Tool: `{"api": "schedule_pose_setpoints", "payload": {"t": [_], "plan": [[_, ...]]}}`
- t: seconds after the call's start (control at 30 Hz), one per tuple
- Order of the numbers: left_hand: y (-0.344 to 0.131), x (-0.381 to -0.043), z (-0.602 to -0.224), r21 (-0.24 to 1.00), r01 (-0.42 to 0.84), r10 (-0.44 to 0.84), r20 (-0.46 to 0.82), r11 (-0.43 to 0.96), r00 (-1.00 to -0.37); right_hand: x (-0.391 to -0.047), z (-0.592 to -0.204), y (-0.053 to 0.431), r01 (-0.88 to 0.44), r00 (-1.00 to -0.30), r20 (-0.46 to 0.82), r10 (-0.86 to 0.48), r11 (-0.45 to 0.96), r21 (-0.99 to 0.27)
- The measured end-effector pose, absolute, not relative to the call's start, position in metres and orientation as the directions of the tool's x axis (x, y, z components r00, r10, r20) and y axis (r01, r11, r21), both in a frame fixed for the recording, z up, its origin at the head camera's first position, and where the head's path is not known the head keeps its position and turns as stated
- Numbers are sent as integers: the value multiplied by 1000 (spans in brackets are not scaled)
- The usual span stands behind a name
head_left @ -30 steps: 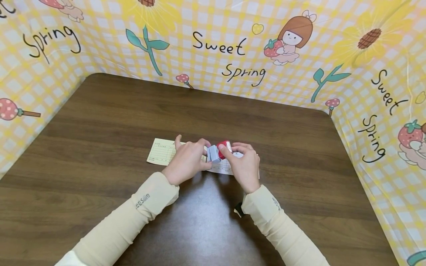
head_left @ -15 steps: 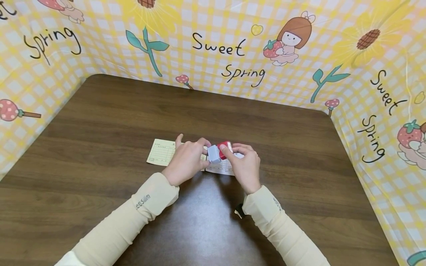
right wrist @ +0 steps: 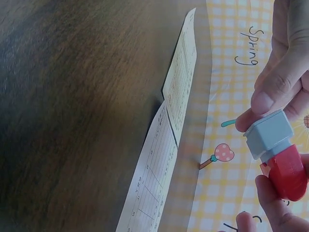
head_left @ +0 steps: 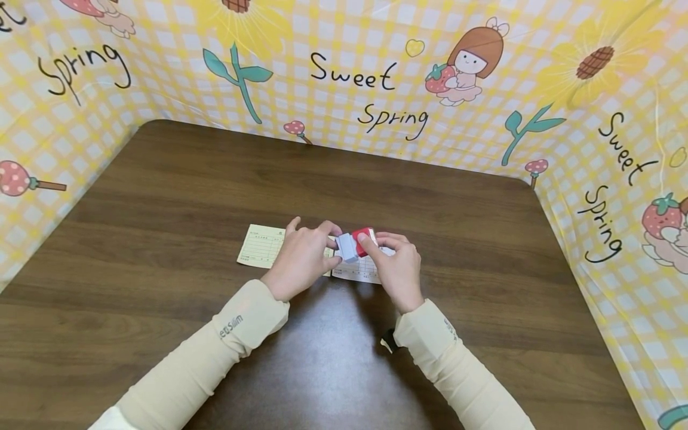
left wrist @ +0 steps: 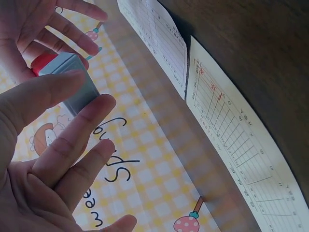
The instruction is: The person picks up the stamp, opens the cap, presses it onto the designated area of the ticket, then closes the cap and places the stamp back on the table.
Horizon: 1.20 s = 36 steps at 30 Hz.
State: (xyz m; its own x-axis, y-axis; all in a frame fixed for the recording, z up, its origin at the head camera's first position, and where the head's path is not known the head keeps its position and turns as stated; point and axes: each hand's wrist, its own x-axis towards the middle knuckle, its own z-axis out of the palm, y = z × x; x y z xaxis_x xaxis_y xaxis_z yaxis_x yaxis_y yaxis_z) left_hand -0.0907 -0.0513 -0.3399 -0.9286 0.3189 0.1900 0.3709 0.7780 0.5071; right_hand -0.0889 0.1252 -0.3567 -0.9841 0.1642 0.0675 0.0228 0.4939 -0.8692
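Observation:
Over the open receipt book, my left hand pinches the light grey-blue cap of a stamp between thumb and finger. The thumb lies across the cap in the left wrist view, and the other fingers are spread. My right hand grips the stamp's red body with thumb and fingers. A narrower grey section shows between cap and body in the right wrist view. Beneath the hands lies the book, with a yellow leaf on the left and a white leaf on the right. Red marks show on the yellow leaf.
The book lies on a dark brown wooden table. A yellow checked cloth with printed flowers and lettering stands along the table's back and sides. A small black item shows by the right cuff.
The grey cap and red body have turned a little between the fingers. Both hands keep their grip and have barely shifted above the book.

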Motion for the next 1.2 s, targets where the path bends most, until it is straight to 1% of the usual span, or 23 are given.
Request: {"api": "schedule_pose_setpoints", "payload": {"t": [0.3, 0.5, 0.83, 1.0, 1.2], "plan": [[-50, -92, -342, 506, 394, 337, 204, 768, -919, -91, -353, 128, 13, -987, 71, 145, 513, -859], [-49, -93, -343, 507, 392, 331, 209, 768, -920, -91, -353, 130, -21, -988, 100, 119, 532, -846], [-47, -94, -343, 531, 353, 254, 253, 770, -934, -88, -357, 129, -66, -980, 143, 138, 457, -887], [-47, -93, -341, 495, 328, 230, 250, 805, -941, -87, -357, 129, -71, -977, 145, 153, 411, -909], [-47, -91, -339, 430, 317, 225, 251, 845, -942, -87, -356, 130, -60, -976, 138, 168, 403, -913]]}}
